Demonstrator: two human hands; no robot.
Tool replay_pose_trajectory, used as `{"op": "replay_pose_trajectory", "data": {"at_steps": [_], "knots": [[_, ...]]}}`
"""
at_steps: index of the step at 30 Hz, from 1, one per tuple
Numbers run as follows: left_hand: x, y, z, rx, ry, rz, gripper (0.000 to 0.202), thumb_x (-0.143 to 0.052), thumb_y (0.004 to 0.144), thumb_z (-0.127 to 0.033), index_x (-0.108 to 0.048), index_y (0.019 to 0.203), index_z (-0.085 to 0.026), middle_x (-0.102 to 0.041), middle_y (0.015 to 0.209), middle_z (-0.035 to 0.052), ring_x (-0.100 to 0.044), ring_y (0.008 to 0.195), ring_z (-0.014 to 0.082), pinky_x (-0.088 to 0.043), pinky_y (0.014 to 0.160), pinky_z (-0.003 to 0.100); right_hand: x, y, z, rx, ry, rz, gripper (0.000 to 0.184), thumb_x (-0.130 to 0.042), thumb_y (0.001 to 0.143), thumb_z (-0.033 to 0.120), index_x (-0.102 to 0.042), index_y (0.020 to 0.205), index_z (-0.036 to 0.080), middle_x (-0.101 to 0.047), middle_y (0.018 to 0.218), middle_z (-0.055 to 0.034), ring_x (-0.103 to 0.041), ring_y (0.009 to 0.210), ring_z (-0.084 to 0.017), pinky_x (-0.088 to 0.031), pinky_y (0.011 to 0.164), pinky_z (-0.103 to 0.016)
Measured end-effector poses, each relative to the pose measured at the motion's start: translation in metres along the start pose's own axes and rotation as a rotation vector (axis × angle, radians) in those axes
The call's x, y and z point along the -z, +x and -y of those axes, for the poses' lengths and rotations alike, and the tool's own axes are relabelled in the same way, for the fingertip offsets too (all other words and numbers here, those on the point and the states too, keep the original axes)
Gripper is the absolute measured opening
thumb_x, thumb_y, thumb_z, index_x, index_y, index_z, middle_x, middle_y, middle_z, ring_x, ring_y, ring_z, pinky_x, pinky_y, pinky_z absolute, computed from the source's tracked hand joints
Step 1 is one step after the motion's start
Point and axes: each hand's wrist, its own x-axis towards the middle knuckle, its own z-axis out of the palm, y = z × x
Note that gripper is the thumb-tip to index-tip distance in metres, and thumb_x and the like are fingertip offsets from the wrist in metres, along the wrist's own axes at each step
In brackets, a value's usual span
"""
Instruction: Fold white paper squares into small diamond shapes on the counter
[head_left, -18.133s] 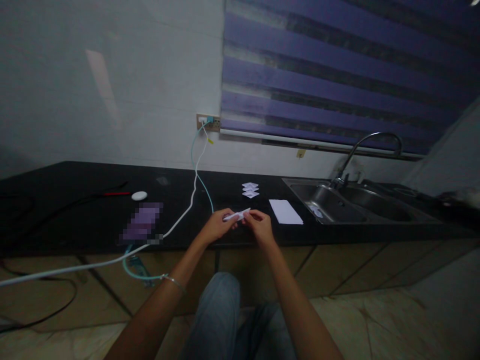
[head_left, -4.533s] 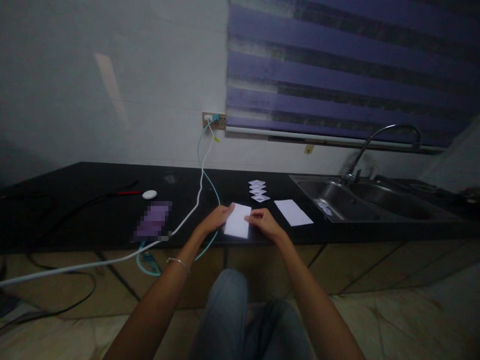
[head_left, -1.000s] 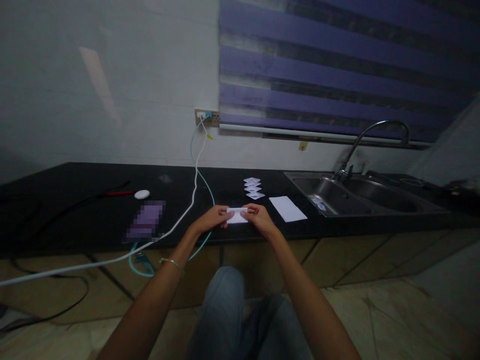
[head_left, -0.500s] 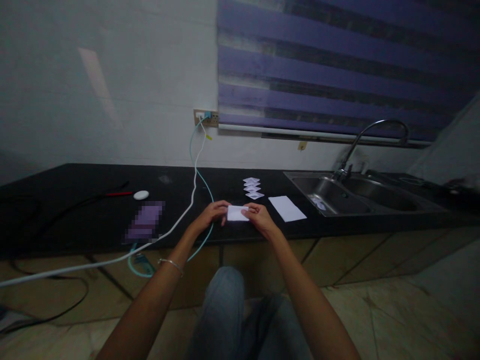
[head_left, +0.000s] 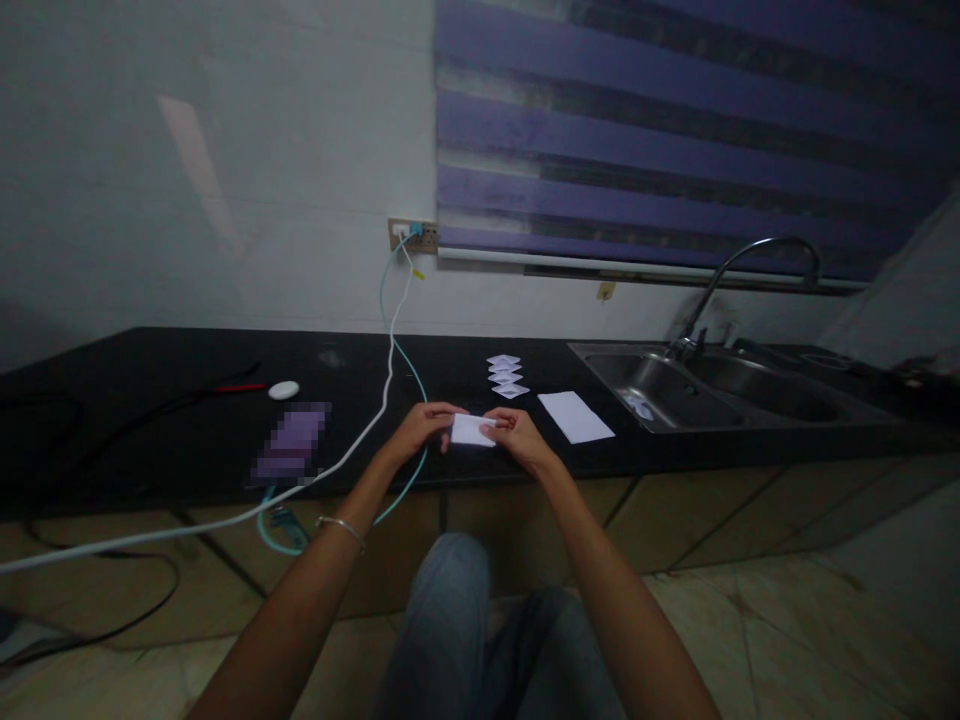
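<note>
A small white piece of paper (head_left: 472, 430), seemingly folded, is held between my two hands over the front of the black counter. My left hand (head_left: 422, 429) grips its left edge with the fingers bent over the top. My right hand (head_left: 519, 438) pinches the right side, thumb lying on the paper's face. Just beyond, several small folded paper pieces (head_left: 507, 377) lie in an overlapping column. To the right of my right hand rests a larger white stack of paper sheets (head_left: 576, 416), flat on the counter.
A steel double sink (head_left: 667, 400) with a curved faucet (head_left: 709, 290) is set in at the right. White and teal cables (head_left: 389, 370) run from the wall outlet (head_left: 412, 236) across the counter. On the left lie a white oval object (head_left: 283, 390), a red stick-like item (head_left: 240, 387) and a blurred-out purple rectangle (head_left: 292, 440).
The paper and both hands are almost where they were. The held paper has tilted slightly and shifted a little to the left.
</note>
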Motion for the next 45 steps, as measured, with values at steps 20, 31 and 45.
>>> {"op": "replay_pose_trajectory", "data": {"at_steps": [20,31,45], "knots": [[-0.006,-0.003,-0.003,-0.014,0.258,0.067,0.045,-0.051,0.086,-0.053,-0.060,0.070,-0.012,-0.056,0.051,-0.0004,-0.048,0.045,0.0097,-0.037,0.050,0.021,-0.001,0.000,-0.001,0.024,-0.052,-0.035,0.027,-0.076,0.063,0.035,-0.067,0.080,0.016,-0.063,0.067,0.0000,-0.053,0.059,-0.012,-0.037,0.057,-0.024],[-0.006,-0.002,0.001,-0.051,0.201,0.065,0.040,-0.052,0.085,-0.052,-0.055,0.075,-0.014,-0.053,0.059,-0.0025,-0.048,0.045,0.0078,-0.036,0.045,0.019,-0.003,-0.003,0.002,0.034,-0.075,0.004,0.023,-0.074,0.066,0.032,-0.067,0.082,0.017,-0.063,0.068,0.0002,-0.053,0.059,-0.012,-0.037,0.056,-0.023],[-0.007,-0.001,0.008,-0.034,0.267,0.041,0.044,-0.046,0.087,-0.055,-0.054,0.075,-0.014,-0.046,0.048,-0.0053,-0.042,0.037,0.0071,-0.032,0.037,0.017,-0.004,-0.001,-0.001,0.039,-0.113,-0.001,0.027,-0.076,0.064,0.033,-0.067,0.082,0.015,-0.066,0.073,-0.0014,-0.058,0.063,-0.014,-0.042,0.060,-0.024]]}}
